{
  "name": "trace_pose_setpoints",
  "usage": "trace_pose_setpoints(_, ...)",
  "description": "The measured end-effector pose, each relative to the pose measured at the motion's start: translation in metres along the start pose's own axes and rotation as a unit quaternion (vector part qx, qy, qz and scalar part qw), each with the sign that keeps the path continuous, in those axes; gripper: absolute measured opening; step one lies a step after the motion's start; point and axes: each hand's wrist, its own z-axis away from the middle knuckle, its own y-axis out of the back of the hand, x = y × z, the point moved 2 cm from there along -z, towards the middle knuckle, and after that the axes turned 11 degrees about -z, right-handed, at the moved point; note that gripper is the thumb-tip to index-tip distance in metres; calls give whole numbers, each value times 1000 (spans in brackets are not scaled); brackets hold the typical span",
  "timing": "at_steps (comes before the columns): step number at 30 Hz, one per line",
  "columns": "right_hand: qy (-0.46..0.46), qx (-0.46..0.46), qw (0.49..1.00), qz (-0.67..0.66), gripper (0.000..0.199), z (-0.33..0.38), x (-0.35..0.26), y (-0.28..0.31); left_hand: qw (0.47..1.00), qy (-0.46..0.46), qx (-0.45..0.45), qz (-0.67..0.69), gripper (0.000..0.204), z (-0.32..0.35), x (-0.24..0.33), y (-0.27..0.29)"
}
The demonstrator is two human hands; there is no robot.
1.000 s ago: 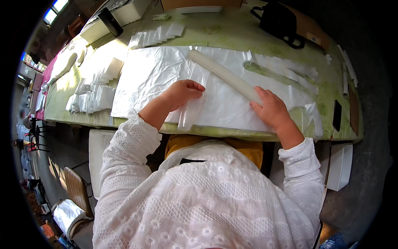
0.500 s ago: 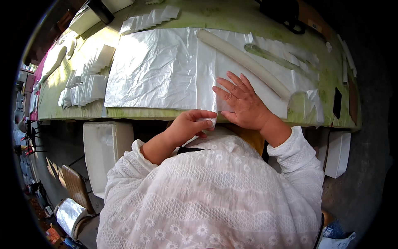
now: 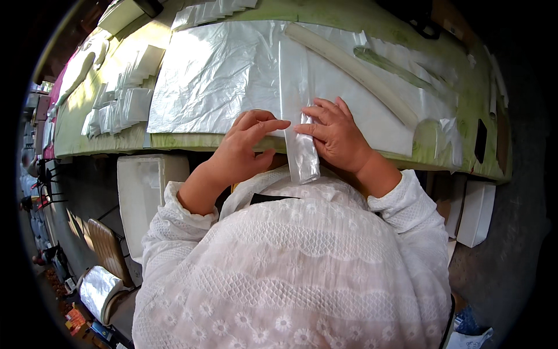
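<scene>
A long folded strip of clear plastic film runs from the table over its near edge, its lower end hanging in front of my body. My right hand rests against the strip's right side, fingers partly spread with their tips on the film. On the other side my left hand is open, index finger pointing at the strip's left edge and thumb apart. Beneath lies a wide, wrinkled plastic sheet. A pale cardboard-like tube lies slantwise to the right of the strip.
Small folded plastic packets sit in rows at the left on the green-covered table; more lie at the far edge. A dark phone and a green band are at the right. Below the table's left side stands a white foam box.
My left hand has let go of the strip's lower end and opened, moving up and left. My right hand has come down onto the strip's right side. The view has shifted slightly.
</scene>
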Motion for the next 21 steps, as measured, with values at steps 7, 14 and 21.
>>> trace_pose_setpoints(7,-83,45,989,-109,14,-18,5,4,989,106,21,-99,63,-22,-11,-36)
trace_pose_setpoints(14,-312,15,942,-122,37,-62,18,4,976,202,52,-53,86,-35,-16,-37)
trace_pose_setpoints(21,-327,8,943,-62,38,-70,23,0,967,236,24,-94,91,-45,-23,-34)
